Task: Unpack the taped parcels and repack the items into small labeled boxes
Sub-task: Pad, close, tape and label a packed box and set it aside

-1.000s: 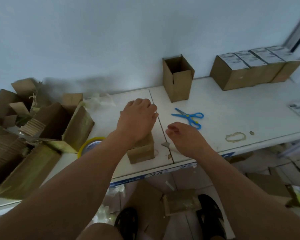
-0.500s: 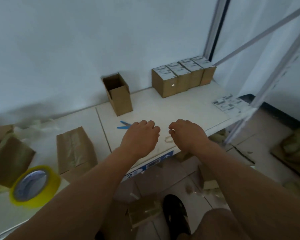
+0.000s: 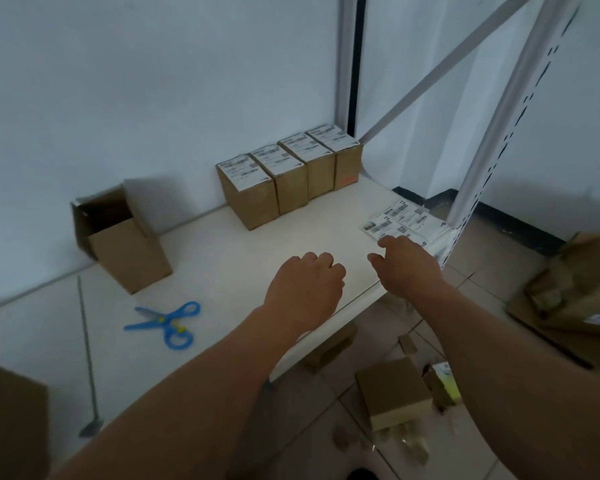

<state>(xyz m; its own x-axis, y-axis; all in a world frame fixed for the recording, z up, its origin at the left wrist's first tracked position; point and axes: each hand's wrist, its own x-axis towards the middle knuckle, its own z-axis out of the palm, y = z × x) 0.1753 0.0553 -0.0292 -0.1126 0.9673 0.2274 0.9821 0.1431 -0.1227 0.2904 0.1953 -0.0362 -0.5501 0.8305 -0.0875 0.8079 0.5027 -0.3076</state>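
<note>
Several small labeled boxes (image 3: 288, 178) stand in a row against the wall at the back of the white shelf (image 3: 291, 237). An open, unlabeled cardboard box (image 3: 125, 244) stands to their left. A sheet of printed labels (image 3: 404, 220) lies at the shelf's right end. My right hand (image 3: 404, 263) reaches over the shelf edge with its fingertips at the near edge of the labels and holds nothing. My left hand (image 3: 305, 289) hovers over the shelf, fingers loosely curled, with nothing in it.
Blue scissors (image 3: 168, 322) lie on the shelf left of my left arm. A brown parcel corner (image 3: 11, 410) shows at the lower left. Cardboard boxes (image 3: 392, 393) and scraps lie on the tiled floor. A white rack upright (image 3: 492, 133) stands at the shelf's right end.
My view has swung right along the shelf. My left hand left the small parcel, and both hands moved right, the right one arriving at the label sheet.
</note>
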